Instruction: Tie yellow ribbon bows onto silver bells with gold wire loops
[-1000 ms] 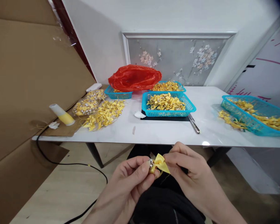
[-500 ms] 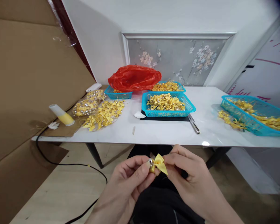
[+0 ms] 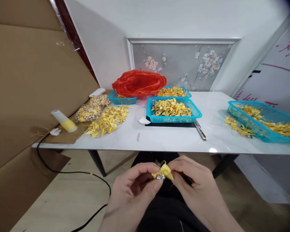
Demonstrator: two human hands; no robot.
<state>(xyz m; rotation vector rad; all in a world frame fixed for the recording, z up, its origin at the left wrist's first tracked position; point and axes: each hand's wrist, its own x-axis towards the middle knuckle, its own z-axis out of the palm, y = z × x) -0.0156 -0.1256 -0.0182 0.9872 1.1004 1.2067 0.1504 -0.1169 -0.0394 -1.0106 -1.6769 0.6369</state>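
Item: yellow ribbon bow (image 3: 164, 170) with a small silver bell (image 3: 160, 176) fixed to it. I hold it over my lap, below the near edge of the tabletop (image 3: 174, 140). Since a second ago I have turned it: the bell, then at the bow's left and facing up, now sits under the bow's loops, so the piece shows me another face for handling.

Hands: my left hand (image 3: 132, 190) is closed on the bow and bell, thumb and forefinger pinching from the left. My right hand (image 3: 195, 187) is closed on the bow's right side, fingertips meeting the left's.

Ahead of my hands: blue basket (image 3: 173, 111) of like bows, scissors (image 3: 200, 130) just right of it, a second basket behind.

Ahead and left: loose heap of yellow bows (image 3: 108, 119), clear bag of bells, red plastic bag (image 3: 139, 83) over another basket, yellow-and-white tube (image 3: 64, 120).

Far right: large blue basket (image 3: 265, 120) with more bows.

Left, below: black cable (image 3: 70, 172) on the floor.
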